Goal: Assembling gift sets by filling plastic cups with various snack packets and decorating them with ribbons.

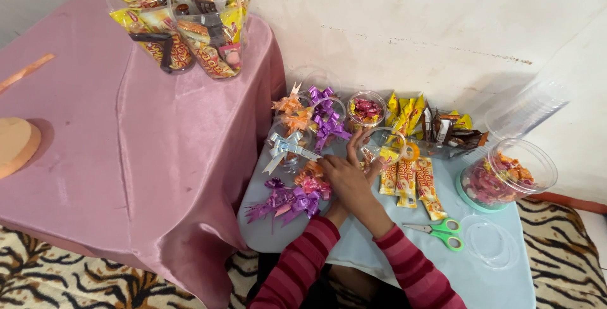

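Observation:
My right hand reaches across the low blue table, and its fingers grip the rim of a clear plastic cup that lies tilted with a yellow snack pack inside. My left hand is almost wholly hidden under my right wrist; only the wrist at the end of the red striped sleeve shows. Ribbon bows lie just left of my hands: purple ones, a silver one, orange ones and a pink one. Yellow snack packs lie to the right of my hands.
Green-handled scissors and a clear lid lie at the front right. A tilted candy jar, a small candy tub and chocolate bars sit near the wall. Snack-filled cups stand on a pink-draped table.

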